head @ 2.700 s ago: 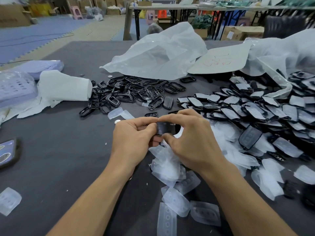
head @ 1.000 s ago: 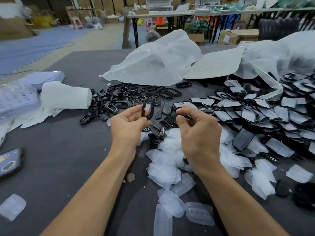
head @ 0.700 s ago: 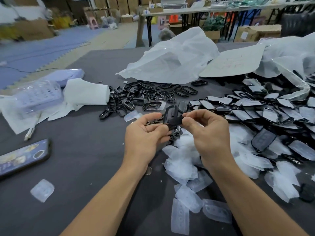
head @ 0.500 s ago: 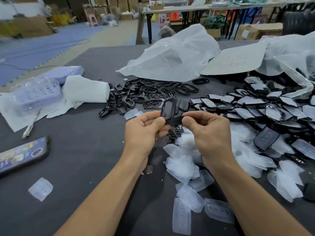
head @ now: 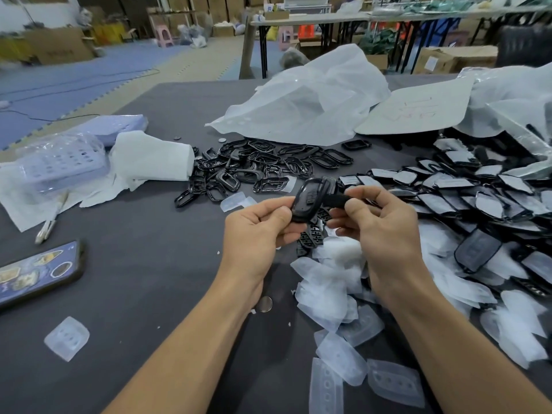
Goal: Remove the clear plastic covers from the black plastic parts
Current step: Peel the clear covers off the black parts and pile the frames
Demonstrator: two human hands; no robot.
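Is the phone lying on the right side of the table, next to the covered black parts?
No, the phone lies near the left edge of the table, beyond the left hand.

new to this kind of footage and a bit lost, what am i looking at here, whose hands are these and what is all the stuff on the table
There is no machine here: a person wears a camera on the head, so the picture looks forward and down along their own arms. The left hand and the right hand pinch a black plastic part between them, above a dark table. Behind it lies a heap of bare black frames. To the right is a heap of covered parts, each under a clear cover. Loose clear covers are piled below the hands. A phone lies at the left.
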